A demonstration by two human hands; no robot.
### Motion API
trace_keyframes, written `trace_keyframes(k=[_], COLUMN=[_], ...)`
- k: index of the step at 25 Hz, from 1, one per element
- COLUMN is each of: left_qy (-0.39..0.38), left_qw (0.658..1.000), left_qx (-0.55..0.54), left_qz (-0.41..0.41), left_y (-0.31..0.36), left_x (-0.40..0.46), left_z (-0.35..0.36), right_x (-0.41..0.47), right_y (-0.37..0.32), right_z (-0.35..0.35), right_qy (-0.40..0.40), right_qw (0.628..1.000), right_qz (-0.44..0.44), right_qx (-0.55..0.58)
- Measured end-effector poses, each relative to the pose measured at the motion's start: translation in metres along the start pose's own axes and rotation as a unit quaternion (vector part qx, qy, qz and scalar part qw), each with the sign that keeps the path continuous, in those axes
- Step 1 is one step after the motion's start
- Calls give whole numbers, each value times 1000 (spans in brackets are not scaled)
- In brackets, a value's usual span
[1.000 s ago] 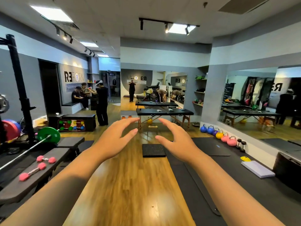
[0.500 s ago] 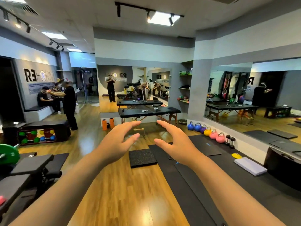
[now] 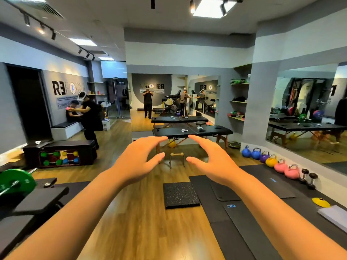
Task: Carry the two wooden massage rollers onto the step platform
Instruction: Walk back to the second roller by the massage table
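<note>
My left hand (image 3: pixel 139 158) and my right hand (image 3: pixel 210 162) are stretched out in front of me at chest height, fingers spread, palms facing each other, with nothing in them. Between them, farther off on the wooden floor, stands a small wooden-barred piece on metal legs (image 3: pixel 176 155); I cannot tell whether it is a roller. A black speckled square pad (image 3: pixel 180 196) lies on the floor below my hands. No other wooden roller can be made out.
A black massage table (image 3: pixel 212 131) stands ahead, a row of coloured kettlebells (image 3: pixel 270 160) runs along the mirrored right wall, and black mats (image 3: pixel 244 212) lie at right. A weight bench (image 3: pixel 35 201) and dumbbell box (image 3: pixel 60 154) are at left; a person (image 3: pixel 88 117) stands beyond.
The view has swung to the right and moved forward, so the rack at left has left the picture. Both hands stay out in front, open.
</note>
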State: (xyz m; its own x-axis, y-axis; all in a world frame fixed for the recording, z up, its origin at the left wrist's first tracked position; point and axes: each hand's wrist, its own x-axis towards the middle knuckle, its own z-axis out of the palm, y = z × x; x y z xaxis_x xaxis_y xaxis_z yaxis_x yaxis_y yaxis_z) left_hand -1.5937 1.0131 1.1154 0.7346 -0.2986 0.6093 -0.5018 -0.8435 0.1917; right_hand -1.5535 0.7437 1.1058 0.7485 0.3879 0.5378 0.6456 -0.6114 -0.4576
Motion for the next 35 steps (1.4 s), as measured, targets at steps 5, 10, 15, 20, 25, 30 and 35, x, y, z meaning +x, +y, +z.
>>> trace_keyframes(k=[5,10,15,20,25,30,35], left_qy=[14,12,-17,-28,-42,-39,-24], left_qw=[1000,999,996,994,995,996,995], left_qx=[-13,-32,-81,-96,-90,-82,-63], left_qz=[-25,-26,-32,-49,-31,-22,-70], left_y=[-71,-165,-282,-401,-471,-542,-627], left_x=[95,170,257,361,445,532,648], left_z=[56,128,192,233,294,368,426], right_x=[113,212,324,442,533,630,772], right_y=[74,151,220,287,356,453,559], right_z=[25,78,141,190,233,266,291], right_qy=[-9,-14,-3,10,10,16,-9], right_qw=[1000,1000,1000,999,999,998,998], right_qz=[-13,-13,17,43,51,50,42], right_qx=[10,17,12,18,13,28,37])
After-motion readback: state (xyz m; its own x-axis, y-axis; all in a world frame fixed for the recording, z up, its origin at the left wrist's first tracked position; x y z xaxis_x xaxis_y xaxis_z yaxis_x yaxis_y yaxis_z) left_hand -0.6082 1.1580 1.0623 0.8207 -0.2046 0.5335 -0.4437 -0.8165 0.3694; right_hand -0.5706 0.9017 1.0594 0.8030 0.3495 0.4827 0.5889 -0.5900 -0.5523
